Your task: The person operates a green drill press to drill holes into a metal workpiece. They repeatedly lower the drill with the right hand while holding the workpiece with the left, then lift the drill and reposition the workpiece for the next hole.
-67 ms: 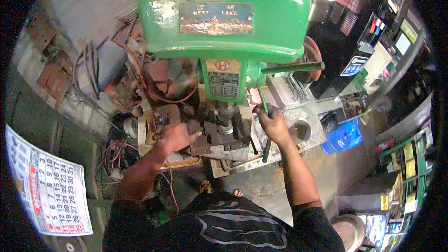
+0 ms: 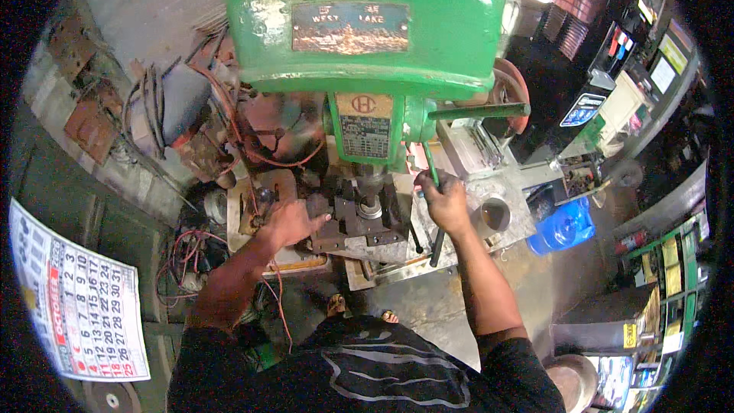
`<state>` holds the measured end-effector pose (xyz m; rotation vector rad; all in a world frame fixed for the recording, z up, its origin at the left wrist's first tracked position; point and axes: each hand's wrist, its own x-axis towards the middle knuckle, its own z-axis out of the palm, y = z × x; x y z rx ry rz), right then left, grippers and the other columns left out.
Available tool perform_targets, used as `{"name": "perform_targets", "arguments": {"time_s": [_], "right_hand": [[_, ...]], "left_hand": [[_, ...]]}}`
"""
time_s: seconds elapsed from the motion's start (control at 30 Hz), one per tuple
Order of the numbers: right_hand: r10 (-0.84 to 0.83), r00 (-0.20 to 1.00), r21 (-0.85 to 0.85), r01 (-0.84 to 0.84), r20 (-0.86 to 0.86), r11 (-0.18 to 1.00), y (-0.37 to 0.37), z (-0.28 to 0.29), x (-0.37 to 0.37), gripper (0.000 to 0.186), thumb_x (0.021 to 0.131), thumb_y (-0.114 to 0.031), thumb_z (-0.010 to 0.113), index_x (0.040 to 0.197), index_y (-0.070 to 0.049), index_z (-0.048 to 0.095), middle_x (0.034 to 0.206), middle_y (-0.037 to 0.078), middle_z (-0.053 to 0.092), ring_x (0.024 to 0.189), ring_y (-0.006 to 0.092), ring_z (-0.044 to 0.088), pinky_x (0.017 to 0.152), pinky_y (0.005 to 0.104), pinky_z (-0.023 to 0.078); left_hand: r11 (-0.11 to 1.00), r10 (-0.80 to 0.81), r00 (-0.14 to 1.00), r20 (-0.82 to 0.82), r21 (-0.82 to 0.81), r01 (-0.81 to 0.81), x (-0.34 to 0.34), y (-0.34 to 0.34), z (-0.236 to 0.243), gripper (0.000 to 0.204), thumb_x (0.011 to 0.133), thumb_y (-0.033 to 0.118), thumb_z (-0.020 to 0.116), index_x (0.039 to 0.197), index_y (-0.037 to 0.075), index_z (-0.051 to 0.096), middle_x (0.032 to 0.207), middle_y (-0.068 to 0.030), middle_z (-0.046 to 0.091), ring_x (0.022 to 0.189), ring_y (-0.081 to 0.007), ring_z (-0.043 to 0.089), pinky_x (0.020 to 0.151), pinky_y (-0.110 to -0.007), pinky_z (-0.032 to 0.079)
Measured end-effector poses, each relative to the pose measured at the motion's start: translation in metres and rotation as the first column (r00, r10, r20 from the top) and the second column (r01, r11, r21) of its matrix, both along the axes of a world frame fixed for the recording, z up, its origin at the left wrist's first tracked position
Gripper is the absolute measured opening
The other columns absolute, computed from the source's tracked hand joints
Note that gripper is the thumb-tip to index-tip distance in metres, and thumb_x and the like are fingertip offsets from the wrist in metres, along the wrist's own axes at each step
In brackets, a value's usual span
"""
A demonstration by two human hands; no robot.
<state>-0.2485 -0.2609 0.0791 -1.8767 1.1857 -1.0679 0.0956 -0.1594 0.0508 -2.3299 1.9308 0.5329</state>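
- the right hand (image 2: 446,200) is closed around the lower end of a slim green metal lever (image 2: 430,160), fingers wrapped over it; this looks like the handle of the green, rounded metal drill press (image 2: 367,69) ahead of both hands, so the grip probably serves to control it.
- the left hand (image 2: 293,223) lies at the left side of a dark, slotted metal block (image 2: 394,222), thumb stretched toward the block; its fingers are too dark to tell whether they spread, pinch or press. it seems placed there to steady the block.
- the block sits between the hands, below a silvery round metal spindle end (image 2: 371,209), apparently to line up with it; whether the two touch is unclear.
- both forearms reach forward from the body, the right one straighter and the left angled inward, which keeps the space between the hands in view.
- a grey, round metal cup (image 2: 495,214) stands just right of the right hand, and a translucent blue plastic container (image 2: 562,226) farther right, both clear of the forearm.
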Motion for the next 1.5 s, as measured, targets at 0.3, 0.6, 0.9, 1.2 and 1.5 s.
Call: {"name": "perform_targets", "arguments": {"time_s": [0.3, 0.6, 0.9, 1.2, 1.5], "right_hand": [[-0.105, 0.994, -0.247, 0.101, -0.003, 0.964, -0.001, -0.015, 0.009, 0.042, 0.108, -0.036, 0.061, 0.090, 0.002, 0.067, 0.064, 0.018, 0.061, 0.057, 0.0307, 0.061, 0.059, 0.0458, 0.046], [-0.133, 0.991, -0.218, 0.131, 0.005, 0.967, 0.013, 0.002, 0.010, 0.037, 0.108, -0.033, 0.060, 0.094, 0.000, 0.066, 0.068, 0.022, 0.062, 0.062, 0.0416, 0.063, 0.060, 0.0484, 0.047], [-0.170, 0.984, -0.266, 0.151, -0.048, 0.952, 0.007, -0.006, 0.007, 0.036, 0.109, -0.033, 0.059, 0.094, -0.001, 0.067, 0.070, 0.022, 0.065, 0.066, 0.0461, 0.065, 0.062, 0.0529, 0.046], [-0.190, 0.978, -0.163, 0.174, -0.085, 0.971, 0.014, 0.000, 0.003, 0.040, 0.109, -0.035, 0.058, 0.093, 0.000, 0.067, 0.072, 0.024, 0.065, 0.070, 0.0476, 0.065, 0.066, 0.0548, 0.047], [-0.195, 0.979, -0.261, 0.175, -0.054, 0.949, 0.016, -0.001, 0.005, 0.037, 0.109, -0.035, 0.057, 0.095, -0.003, 0.068, 0.070, 0.022, 0.063, 0.067, 0.0453, 0.061, 0.066, 0.0533, 0.046]], "left_hand": [[1.000, -0.004, 1.000, 0.011, -0.026, 0.005, 0.009, -0.005, -0.014, 0.085, 0.091, 0.073, 0.063, 0.096, -0.010, 0.074, 0.096, -0.0317, 0.074, 0.096, -0.0485, 0.073, 0.090, -0.053, 0.058], [0.998, -0.050, 0.998, 0.045, -0.041, 0.052, 0.011, -0.010, -0.019, 0.086, 0.092, 0.075, 0.061, 0.107, -0.009, 0.073, 0.110, -0.0291, 0.075, 0.108, -0.0448, 0.072, 0.097, -0.052, 0.056], [0.996, -0.053, 0.998, -0.039, -0.069, 0.050, 0.011, -0.010, -0.029, 0.083, 0.092, 0.072, 0.063, 0.103, -0.009, 0.074, 0.104, -0.0307, 0.074, 0.102, -0.0455, 0.074, 0.095, -0.052, 0.057], [0.997, -0.043, 0.998, -0.043, -0.067, 0.040, 0.008, -0.007, -0.023, 0.082, 0.092, 0.072, 0.063, 0.102, -0.008, 0.074, 0.104, -0.0299, 0.075, 0.101, -0.0459, 0.073, 0.094, -0.053, 0.057], [0.989, -0.072, 0.997, -0.001, -0.132, 0.071, 0.007, -0.004, -0.025, 0.088, 0.093, 0.077, 0.059, 0.100, -0.010, 0.074, 0.102, -0.0329, 0.074, 0.095, -0.0489, 0.073, 0.089, -0.055, 0.059]]}}
